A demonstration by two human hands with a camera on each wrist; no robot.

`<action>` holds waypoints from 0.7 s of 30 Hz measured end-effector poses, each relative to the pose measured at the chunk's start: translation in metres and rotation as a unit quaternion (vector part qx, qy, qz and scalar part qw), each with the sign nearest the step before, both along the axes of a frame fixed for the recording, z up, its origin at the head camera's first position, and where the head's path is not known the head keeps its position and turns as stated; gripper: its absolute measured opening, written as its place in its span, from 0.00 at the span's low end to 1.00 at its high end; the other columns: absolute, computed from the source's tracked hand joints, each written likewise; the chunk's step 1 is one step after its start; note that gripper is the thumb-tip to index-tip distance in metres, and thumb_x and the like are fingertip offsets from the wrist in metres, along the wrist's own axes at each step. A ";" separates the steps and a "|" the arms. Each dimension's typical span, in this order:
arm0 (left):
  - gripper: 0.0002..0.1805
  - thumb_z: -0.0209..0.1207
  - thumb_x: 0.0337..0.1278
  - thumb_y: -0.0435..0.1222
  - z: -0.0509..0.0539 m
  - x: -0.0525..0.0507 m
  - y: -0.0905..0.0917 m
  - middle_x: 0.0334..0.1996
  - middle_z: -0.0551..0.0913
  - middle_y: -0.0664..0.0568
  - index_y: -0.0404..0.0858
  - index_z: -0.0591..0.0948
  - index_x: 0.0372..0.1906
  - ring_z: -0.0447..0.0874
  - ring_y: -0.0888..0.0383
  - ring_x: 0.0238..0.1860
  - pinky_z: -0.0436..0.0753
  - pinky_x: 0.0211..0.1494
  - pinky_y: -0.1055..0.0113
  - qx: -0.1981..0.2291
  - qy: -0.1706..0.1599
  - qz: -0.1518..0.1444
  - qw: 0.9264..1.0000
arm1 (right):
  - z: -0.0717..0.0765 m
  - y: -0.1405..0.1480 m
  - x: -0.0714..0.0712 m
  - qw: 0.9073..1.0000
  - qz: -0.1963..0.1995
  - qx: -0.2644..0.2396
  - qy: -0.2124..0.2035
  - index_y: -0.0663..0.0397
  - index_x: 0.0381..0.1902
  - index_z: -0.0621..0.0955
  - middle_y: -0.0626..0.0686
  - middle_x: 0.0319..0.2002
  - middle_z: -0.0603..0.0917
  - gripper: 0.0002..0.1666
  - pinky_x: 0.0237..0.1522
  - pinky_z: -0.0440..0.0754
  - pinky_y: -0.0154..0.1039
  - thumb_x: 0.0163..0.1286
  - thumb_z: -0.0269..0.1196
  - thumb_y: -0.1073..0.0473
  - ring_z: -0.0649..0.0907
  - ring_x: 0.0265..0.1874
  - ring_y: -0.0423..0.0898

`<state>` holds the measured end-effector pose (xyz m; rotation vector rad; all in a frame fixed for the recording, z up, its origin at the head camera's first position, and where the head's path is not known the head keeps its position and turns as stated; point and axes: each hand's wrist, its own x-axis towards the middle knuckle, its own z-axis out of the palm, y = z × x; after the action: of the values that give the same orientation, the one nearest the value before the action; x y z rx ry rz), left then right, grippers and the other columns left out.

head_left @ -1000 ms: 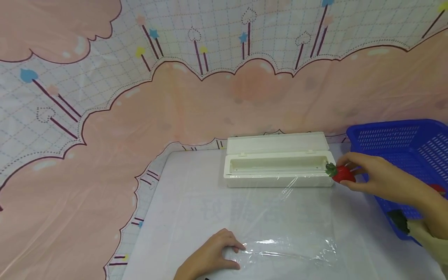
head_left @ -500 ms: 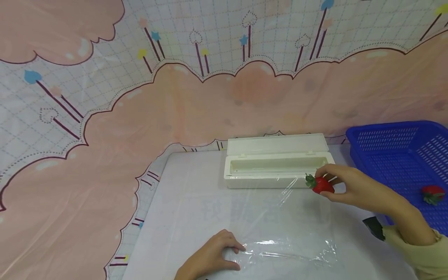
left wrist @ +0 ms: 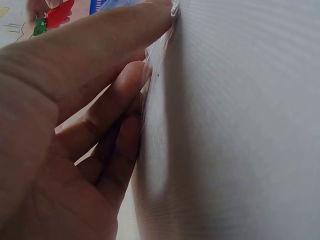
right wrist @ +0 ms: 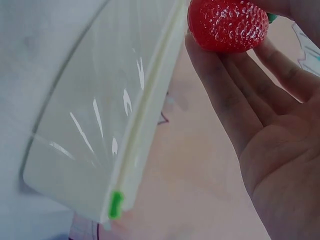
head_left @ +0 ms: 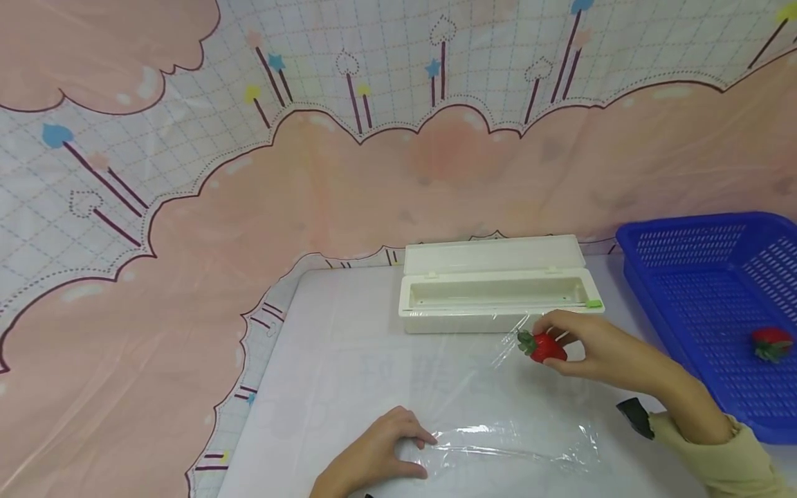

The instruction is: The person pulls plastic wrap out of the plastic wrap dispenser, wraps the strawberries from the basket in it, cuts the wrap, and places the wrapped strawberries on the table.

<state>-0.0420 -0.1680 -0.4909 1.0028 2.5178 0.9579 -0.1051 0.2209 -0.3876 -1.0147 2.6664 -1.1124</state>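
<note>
Pinching a strawberry (head_left: 548,348) between thumb and bent fingers, the right hand (head_left: 600,353) holds it over the film (head_left: 504,446), just in front of the box (head_left: 498,324), with the green leaves pointing left. The left hand (head_left: 380,443) is partly open, thumb and fingers spread apart and bent, their tips pressing the film's near left corner to the table (head_left: 330,346); it grips nothing. The film stretches clear and creased from the box toward the person, its near edge wrinkled and shiny. The box is long and white, its lid (head_left: 495,254) tipped back, and a green slider (head_left: 594,303) sits at its right end. To the right, a blue basket (head_left: 647,290) holds another strawberry (head_left: 772,344). A pink patterned cloth (head_left: 373,187) hangs behind the table
</note>
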 end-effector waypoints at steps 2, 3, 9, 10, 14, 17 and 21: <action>0.20 0.73 0.48 0.46 0.000 -0.001 0.000 0.37 0.79 0.72 0.51 0.86 0.49 0.72 0.73 0.47 0.76 0.55 0.71 0.001 0.006 -0.002 1.000 | -0.003 -0.004 0.000 1.000 0.010 -0.008 0.002 0.51 0.49 0.78 0.43 0.43 0.84 0.23 0.42 0.86 0.34 0.57 0.73 0.67 0.85 0.41 0.39; 0.20 0.73 0.48 0.46 -0.001 -0.001 0.000 0.36 0.79 0.72 0.51 0.86 0.49 0.72 0.73 0.47 0.76 0.55 0.72 0.002 0.007 -0.002 1.000 | -0.004 -0.006 0.001 1.000 0.015 -0.011 0.003 0.51 0.49 0.78 0.42 0.43 0.84 0.23 0.42 0.86 0.34 0.57 0.72 0.67 0.85 0.40 0.38; 0.20 0.74 0.46 0.46 -0.002 0.000 0.000 0.37 0.80 0.71 0.51 0.86 0.48 0.72 0.73 0.47 0.76 0.55 0.73 0.010 0.010 -0.002 1.000 | -0.011 -0.018 0.004 1.000 0.029 -0.001 -0.005 0.52 0.48 0.78 0.42 0.42 0.83 0.21 0.42 0.86 0.34 0.58 0.72 0.67 0.84 0.40 0.37; 0.20 0.74 0.46 0.45 -0.002 0.001 0.000 0.37 0.80 0.71 0.51 0.86 0.48 0.72 0.73 0.47 0.76 0.55 0.73 0.012 0.010 -0.002 1.000 | -0.013 -0.020 0.005 1.000 0.029 0.001 -0.011 0.52 0.48 0.78 0.42 0.41 0.83 0.21 0.42 0.86 0.34 0.58 0.72 0.67 0.84 0.40 0.37; 0.20 0.74 0.46 0.45 -0.002 0.001 -0.001 0.37 0.80 0.71 0.51 0.86 0.48 0.72 0.73 0.47 0.76 0.54 0.74 0.012 0.013 -0.002 1.000 | -0.018 -0.026 0.006 0.999 0.033 0.005 -0.028 0.52 0.47 0.78 0.42 0.41 0.83 0.20 0.43 0.85 0.34 0.58 0.72 0.67 0.84 0.40 0.38; 0.19 0.74 0.47 0.45 -0.002 0.001 0.000 0.37 0.80 0.70 0.51 0.86 0.48 0.73 0.73 0.47 0.76 0.54 0.74 0.012 0.013 -0.002 1.000 | -0.021 -0.030 0.008 0.999 0.037 0.007 -0.032 0.51 0.46 0.78 0.41 0.41 0.82 0.20 0.43 0.85 0.33 0.58 0.72 0.66 0.84 0.40 0.38; 0.19 0.74 0.47 0.45 0.001 0.001 0.001 0.36 0.80 0.70 0.50 0.87 0.48 0.73 0.73 0.46 0.76 0.54 0.73 0.006 0.009 -0.001 1.000 | -0.027 -0.035 0.010 0.998 0.048 0.007 -0.025 0.49 0.46 0.77 0.40 0.40 0.81 0.20 0.44 0.85 0.34 0.58 0.72 0.65 0.83 0.41 0.37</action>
<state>-0.0412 -0.1668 -0.4896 1.0228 2.5281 0.9697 -0.0951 0.1863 -0.4148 -1.0867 2.5539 -1.0828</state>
